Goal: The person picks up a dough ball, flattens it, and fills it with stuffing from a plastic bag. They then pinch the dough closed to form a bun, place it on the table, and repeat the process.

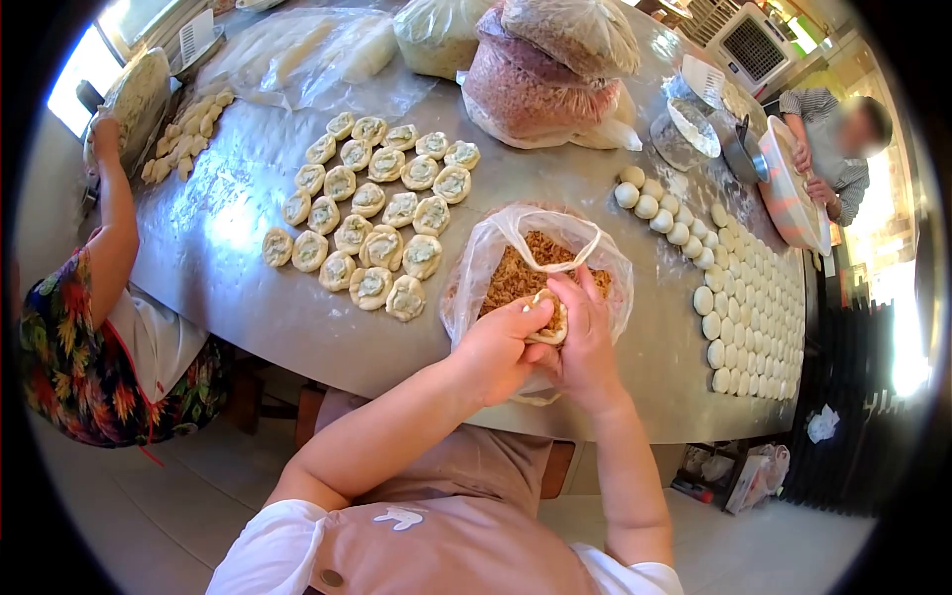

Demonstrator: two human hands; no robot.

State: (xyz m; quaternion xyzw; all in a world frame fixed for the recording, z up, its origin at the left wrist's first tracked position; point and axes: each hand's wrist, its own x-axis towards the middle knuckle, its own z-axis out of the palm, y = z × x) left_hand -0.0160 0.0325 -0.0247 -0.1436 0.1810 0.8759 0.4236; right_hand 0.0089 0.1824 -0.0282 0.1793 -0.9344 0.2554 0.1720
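Note:
Both my hands meet above a clear plastic bag of brown shredded filling. My left hand has its fingers closed round one side of a small dough piece with brown filling in its middle. The fingers of my right hand curl round the other side of the same piece. Left of the bag, several dough rounds topped with a pale green filling lie on the metal table.
Smooth dough balls stand in rows on the right. Large filled bags sit at the back. One person works at the far left; another person holds a tub at the right. A metal bowl stands nearby.

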